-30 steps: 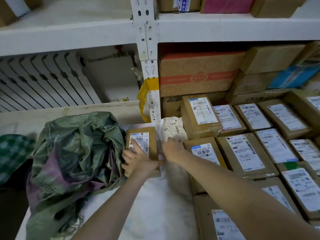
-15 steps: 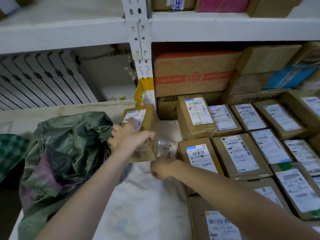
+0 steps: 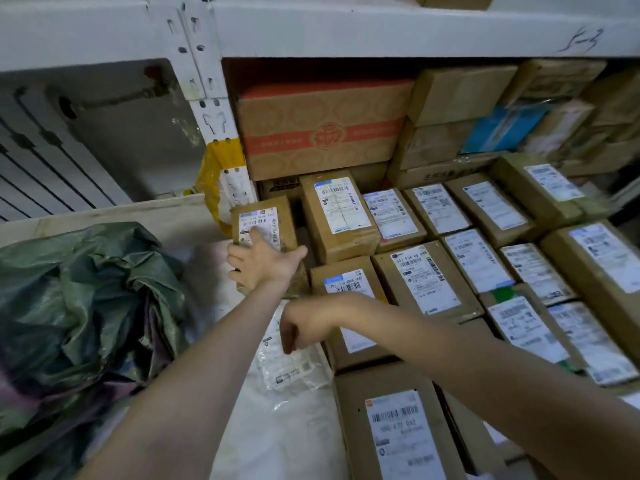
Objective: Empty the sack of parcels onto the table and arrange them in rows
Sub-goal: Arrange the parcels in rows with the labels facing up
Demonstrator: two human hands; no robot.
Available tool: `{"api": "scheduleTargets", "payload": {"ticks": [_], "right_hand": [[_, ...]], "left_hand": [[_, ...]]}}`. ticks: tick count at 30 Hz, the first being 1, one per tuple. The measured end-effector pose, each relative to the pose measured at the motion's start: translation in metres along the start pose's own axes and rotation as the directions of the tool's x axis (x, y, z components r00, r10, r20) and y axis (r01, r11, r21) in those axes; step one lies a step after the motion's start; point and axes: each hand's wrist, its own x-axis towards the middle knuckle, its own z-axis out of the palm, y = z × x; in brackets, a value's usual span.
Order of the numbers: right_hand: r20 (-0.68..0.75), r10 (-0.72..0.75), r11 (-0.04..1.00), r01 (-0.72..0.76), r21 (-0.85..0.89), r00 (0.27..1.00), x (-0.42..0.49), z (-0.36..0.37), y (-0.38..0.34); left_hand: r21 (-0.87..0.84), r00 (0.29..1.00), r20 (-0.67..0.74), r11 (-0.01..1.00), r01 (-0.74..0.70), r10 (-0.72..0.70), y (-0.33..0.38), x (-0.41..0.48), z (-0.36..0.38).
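Note:
The crumpled green woven sack [image 3: 86,306] lies at the left of the white table [image 3: 284,441]. My left hand [image 3: 263,263] reaches forward and holds a small brown box [image 3: 273,216] with a white label, set at the back beside the shelf post. My right hand [image 3: 299,329] hangs over a clear plastic parcel [image 3: 294,368] with a white label and pinches its upper edge; the parcel lies flat on the table. Several labelled brown boxes [image 3: 422,278] stand in rows to the right, one [image 3: 398,431] close at the front.
A white metal shelf post [image 3: 214,109] rises behind the small box, with yellow tape [image 3: 211,168] round it. Larger cartons [image 3: 318,129] are stacked under the upper shelf [image 3: 381,26]. A radiator [image 3: 31,174] stands at the back left.
My left hand carried the small brown box forward and right to the back row by the post. My right hand pulled the clear plastic parcel back toward me along the table.

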Motion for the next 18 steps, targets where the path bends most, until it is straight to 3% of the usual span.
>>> {"api": "scheduleTargets", "payload": {"ticks": [4,8,11,13,16,18], "right_hand": [[-0.134,0.128,0.988,-0.138,-0.067,0.983,-0.010,-0.019,0.003],[-0.496,0.359,0.870,-0.476,-0.128,0.791,-0.023,-0.016,0.021],[-0.568,0.309,0.885,-0.449,-0.122,0.763,-0.015,-0.001,0.035],[-0.584,0.297,0.887,-0.445,-0.125,0.755,-0.010,0.007,0.039],[-0.609,0.317,0.886,-0.456,-0.083,0.727,-0.008,0.013,0.041],[-0.620,0.320,0.900,-0.434,-0.036,0.716,-0.010,0.016,0.040]], "left_hand": [[-0.099,1.000,-0.004,0.995,0.016,-0.016,-0.006,0.005,0.007],[-0.122,0.997,0.058,0.992,-0.034,0.041,-0.013,0.012,0.015],[-0.188,0.993,0.037,0.976,-0.105,0.114,-0.018,0.017,0.009],[-0.203,0.996,0.041,0.977,-0.069,0.079,-0.024,0.016,0.001],[-0.127,0.945,0.327,0.991,0.028,0.015,-0.039,0.006,0.002],[-0.066,0.919,0.391,0.998,-0.017,0.041,-0.051,0.004,0.006]]}}
